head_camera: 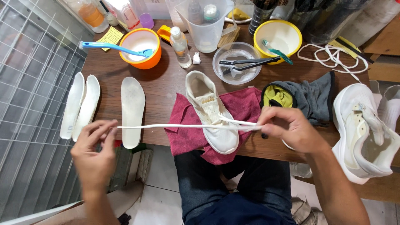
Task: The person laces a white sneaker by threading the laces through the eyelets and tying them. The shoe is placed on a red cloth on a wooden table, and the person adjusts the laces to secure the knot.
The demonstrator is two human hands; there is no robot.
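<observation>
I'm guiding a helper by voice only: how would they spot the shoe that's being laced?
Start at the brown wooden table and find the crumpled red cloth at its near edge. The white shoe lies on that cloth, toe toward the person, with a white lace stretched across it between the left hand and right hand. The other white shoe lies on its side at the right, off the cloth.

yellow sticky note (110, 36) w/ writing, table's top-left (by orange bowl (140, 47)), labelled bottle (130, 15) behind
</observation>
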